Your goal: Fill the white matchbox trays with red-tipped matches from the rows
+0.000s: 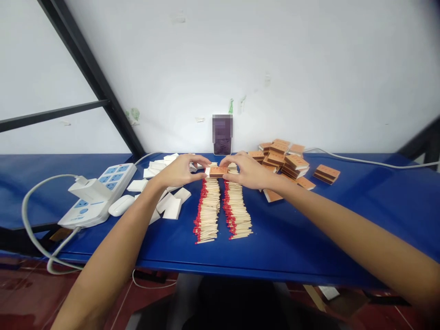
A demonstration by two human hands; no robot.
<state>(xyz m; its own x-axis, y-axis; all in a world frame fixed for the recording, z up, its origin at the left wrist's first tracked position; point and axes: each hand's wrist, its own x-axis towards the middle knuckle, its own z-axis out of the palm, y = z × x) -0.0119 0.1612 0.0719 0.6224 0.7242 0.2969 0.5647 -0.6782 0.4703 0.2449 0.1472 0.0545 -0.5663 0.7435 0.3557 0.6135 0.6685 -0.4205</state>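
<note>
My left hand [184, 169] and my right hand [245, 170] hold one matchbox between them, above the far ends of two match rows. The matchbox has an orange-brown sleeve [218, 172] and a white inner tray [207, 172] sticking out at its left end. Left fingers pinch the white tray; right fingers grip the sleeve. Below lie the left row of red-tipped matches [209, 208] and the right row [238, 206]. White trays [173, 208] lie scattered beside my left hand. Past my right hand is a pile of orange-brown matchboxes [277, 158].
A white power strip [117, 176] with a plugged-in charger [91, 191] and a white earbud case [121, 206] lie at the left. A phone [222, 137] leans against the wall. More matchboxes [326, 174] sit at the right of the blue table [292, 238]. A white cable [374, 164] runs behind.
</note>
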